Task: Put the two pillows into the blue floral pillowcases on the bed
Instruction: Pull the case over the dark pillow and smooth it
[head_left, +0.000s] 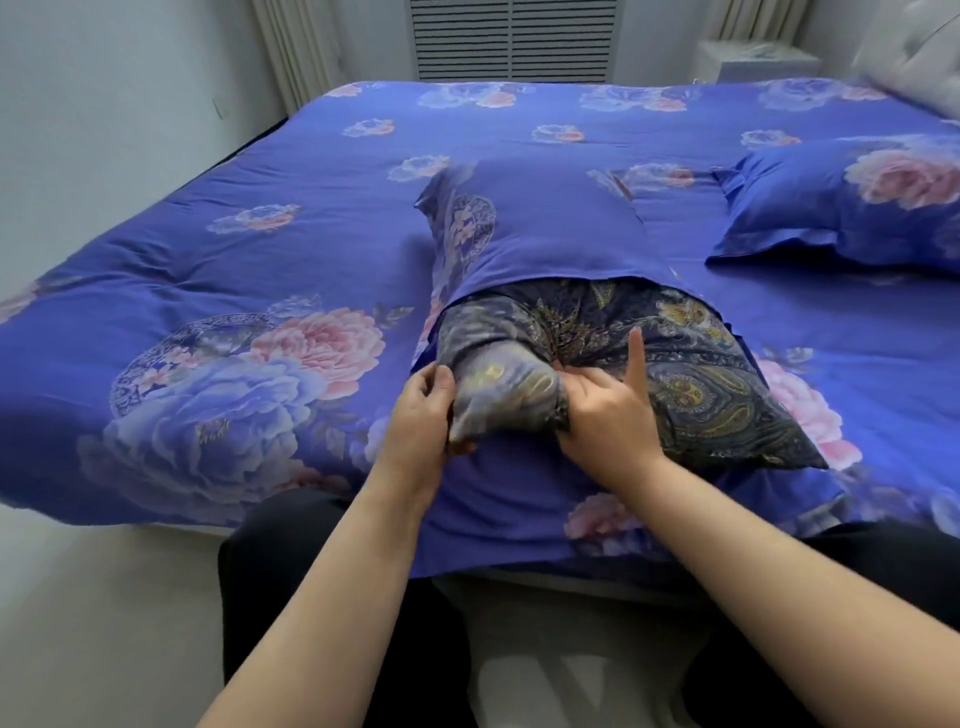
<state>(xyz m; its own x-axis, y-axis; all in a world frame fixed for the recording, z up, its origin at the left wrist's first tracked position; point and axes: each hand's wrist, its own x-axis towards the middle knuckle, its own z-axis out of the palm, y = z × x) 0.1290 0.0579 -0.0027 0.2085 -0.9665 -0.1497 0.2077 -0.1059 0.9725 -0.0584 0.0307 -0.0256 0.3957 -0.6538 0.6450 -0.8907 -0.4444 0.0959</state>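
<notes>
- We find the dark paisley-patterned soft pillow (691, 384) lying mid-bed, long axis running away from the person, far end inside the blue floral cotton pillowcase (545, 228), near end exposed.
- The left hand (423, 415) and right hand (605, 415) both grip the pillow's bunched near-left corner; the right index finger is straight.
- A second blue floral cased pillow (852, 208), plump and flanged, rests to the right.
- The blue floral quilted bed cover (234, 270) lies beneath, lightly creased.

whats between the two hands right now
In the head view, a bunched corner of the paisley pillow sits between the left hand and right hand; both grip it, and its far end is inside the blue pillowcase.
</notes>
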